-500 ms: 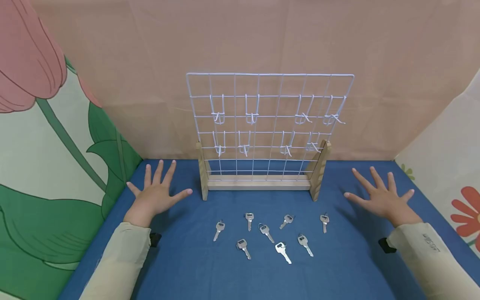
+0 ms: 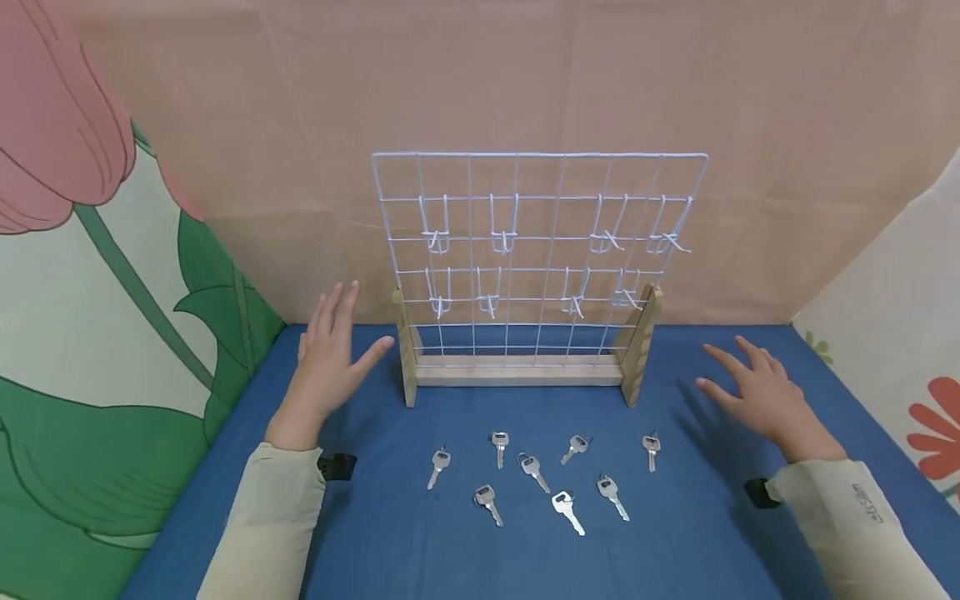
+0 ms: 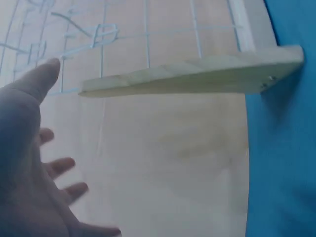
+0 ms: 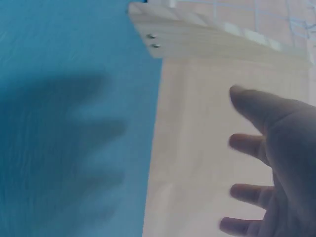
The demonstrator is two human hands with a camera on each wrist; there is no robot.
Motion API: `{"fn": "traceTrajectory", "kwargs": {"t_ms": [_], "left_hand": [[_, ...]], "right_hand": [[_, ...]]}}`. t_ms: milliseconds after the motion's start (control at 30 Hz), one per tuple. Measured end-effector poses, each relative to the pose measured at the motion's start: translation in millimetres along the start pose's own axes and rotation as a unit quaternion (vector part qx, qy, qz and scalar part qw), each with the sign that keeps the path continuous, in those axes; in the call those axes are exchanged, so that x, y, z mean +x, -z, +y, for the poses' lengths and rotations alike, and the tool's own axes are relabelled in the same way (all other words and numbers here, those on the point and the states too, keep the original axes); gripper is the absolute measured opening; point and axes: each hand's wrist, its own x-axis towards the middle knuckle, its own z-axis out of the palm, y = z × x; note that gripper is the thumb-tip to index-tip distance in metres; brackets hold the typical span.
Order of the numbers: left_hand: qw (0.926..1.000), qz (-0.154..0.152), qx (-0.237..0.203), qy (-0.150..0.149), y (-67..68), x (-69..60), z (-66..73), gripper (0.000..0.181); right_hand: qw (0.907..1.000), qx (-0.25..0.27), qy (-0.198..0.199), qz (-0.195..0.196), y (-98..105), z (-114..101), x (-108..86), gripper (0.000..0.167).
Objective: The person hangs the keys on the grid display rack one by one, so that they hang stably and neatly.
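Observation:
In the head view my left hand (image 2: 318,379) is raised left of a white wire grid rack (image 2: 536,153), fingers extended and thumb pointing at the rack's left wooden upright (image 2: 407,350). My right hand (image 2: 772,400) hovers over the cloth to the right of the rack, its fingers spread and slightly bent. Neither hand touches anything. Several silver keys lie scattered on the cloth before the rack, among them a key (image 2: 567,511) at the front and a key (image 2: 652,452) nearest my right hand. White hooks, such as one hook (image 2: 504,240), hang on the grid in two rows.
Blue cloth (image 2: 420,550) covers the table. A plain beige backdrop (image 2: 300,167) rises behind the rack. Panels with printed flowers stand at both sides, a large pink tulip (image 2: 60,125) on the left and a red flower (image 2: 933,442) on the right.
My left hand has risen and shifted a little right, its fingers drawn closer together. The fingers of my right hand have come together somewhat. The keys lie as before.

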Motion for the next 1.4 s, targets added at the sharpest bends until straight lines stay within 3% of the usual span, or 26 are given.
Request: {"fn": "traceTrajectory", "kwargs": {"t_ms": [133, 300, 533, 733, 900, 1133, 1400], "left_hand": [[0.9968, 0.020, -0.075, -0.022, -12.7, 7.3, -2.8, 0.083], [0.9839, 0.034, -0.175, -0.008, -28.3, 11.6, -6.9, 0.074], [0.9422, 0.013, -0.334, 0.016, -52.0, 17.2, 0.2, 0.066], [0.9237, 0.009, -0.383, 0.018, -55.4, 22.0, 1.0, 0.059], [0.9203, 0.019, -0.390, 0.021, -51.8, 22.8, -1.0, 0.057], [0.9282, 0.052, -0.368, 0.013, -46.8, 26.5, -6.5, 0.056], [0.9352, 0.060, -0.348, 0.030, -58.8, 24.9, -3.4, 0.058]], "right_hand": [[0.9987, 0.043, 0.025, 0.014, -0.1, -4.9, 0.6, 0.063], [0.9934, 0.109, 0.036, 0.005, -0.9, -12.3, -1.1, 0.051], [0.9843, 0.168, 0.054, -0.016, -15.2, -8.2, -6.9, 0.023], [0.9699, 0.228, 0.061, -0.061, -26.5, -11.8, -3.1, 0.021], [0.9631, 0.237, 0.078, -0.100, -31.0, -16.2, 4.7, 0.023], [0.9606, 0.214, 0.110, -0.138, -42.6, -30.3, 17.1, 0.016], [0.9649, 0.194, 0.105, -0.142, -56.4, -29.6, 11.8, 0.006]]}}
